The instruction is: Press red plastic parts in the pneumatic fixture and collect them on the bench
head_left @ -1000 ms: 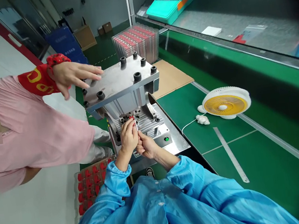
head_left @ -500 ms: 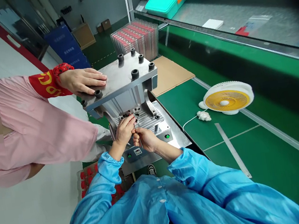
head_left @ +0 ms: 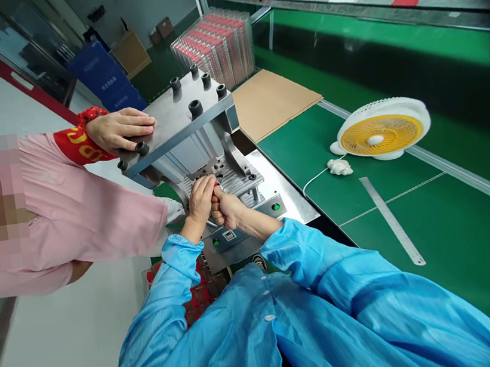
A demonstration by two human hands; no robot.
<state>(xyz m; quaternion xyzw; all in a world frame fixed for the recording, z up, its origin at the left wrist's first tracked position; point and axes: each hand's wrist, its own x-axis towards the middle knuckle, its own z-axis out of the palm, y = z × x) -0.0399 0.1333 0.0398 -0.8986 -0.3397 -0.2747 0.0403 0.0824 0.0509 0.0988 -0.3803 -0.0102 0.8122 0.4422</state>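
Note:
My left hand (head_left: 203, 200) is closed at the front of a metal press fixture (head_left: 184, 132), its fingertips around a small red part (head_left: 215, 184) that is mostly covered. Pressed up against it, my right hand (head_left: 229, 208) is closed in a fist-like pinch. A thin metal tool showed in it earlier; the fingers now hide it. Both hands are over the front edge of the fixture's ribbed lower plate (head_left: 245, 181), beneath the raised top plate. Black bolts stand up from that top plate.
A co-worker's hand (head_left: 123, 129) rests on the top plate from the left. On the green bench lie a steel ruler (head_left: 392, 219), a white and yellow fan (head_left: 382, 129) and a cardboard sheet (head_left: 276, 98). Stacked clear trays (head_left: 215, 46) with red parts stand behind.
My view has shifted, so the fixture appears lower left. My right hand has closed in against my left, and the thin metal tool has gone out of sight between them.

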